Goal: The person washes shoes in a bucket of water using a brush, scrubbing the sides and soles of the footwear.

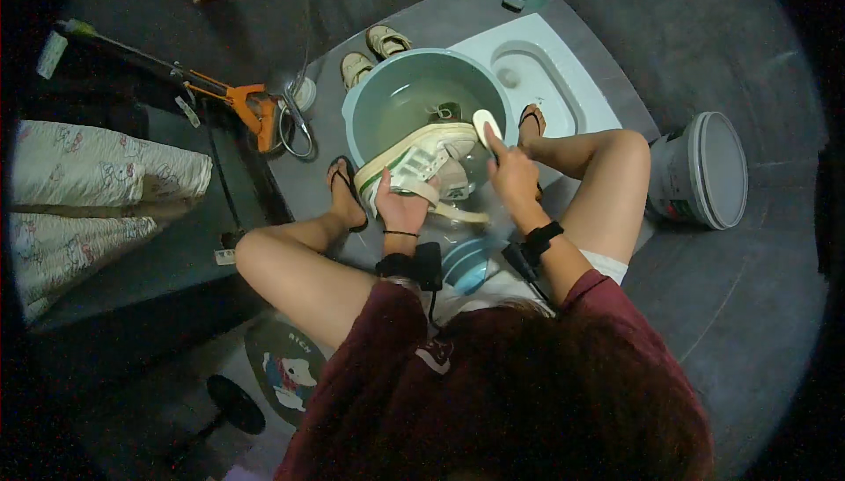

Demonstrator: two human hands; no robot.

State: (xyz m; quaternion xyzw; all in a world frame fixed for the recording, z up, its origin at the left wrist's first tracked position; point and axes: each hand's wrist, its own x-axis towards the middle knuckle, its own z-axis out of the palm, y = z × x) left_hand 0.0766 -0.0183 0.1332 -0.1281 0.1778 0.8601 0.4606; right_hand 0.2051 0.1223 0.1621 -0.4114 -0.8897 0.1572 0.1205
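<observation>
My left hand (405, 206) is wrapped round a white sneaker (414, 157) with green trim, tilted over the near rim of a pale blue-green basin (350, 120). In my right hand (512, 175) is a white-backed brush (486, 127), its head at the toe end of the sneaker. The brush's bristles are hidden. Cloudy water fills part of the basin, and a dark shoe opening (444, 111) shows at the water behind the sneaker. Closer to my body, between my legs, stands a small blue basin (471, 265), partly covered by my wrists and straps.
Two cream shoes (387, 41) stand beyond the basin. A white squat toilet (572, 85) adjoins it on the right. Farther right is a lidded bucket (695, 173). An orange-handled tool (251, 111) and a shower hose (299, 120) are at the left, near patterned cloth (106, 168).
</observation>
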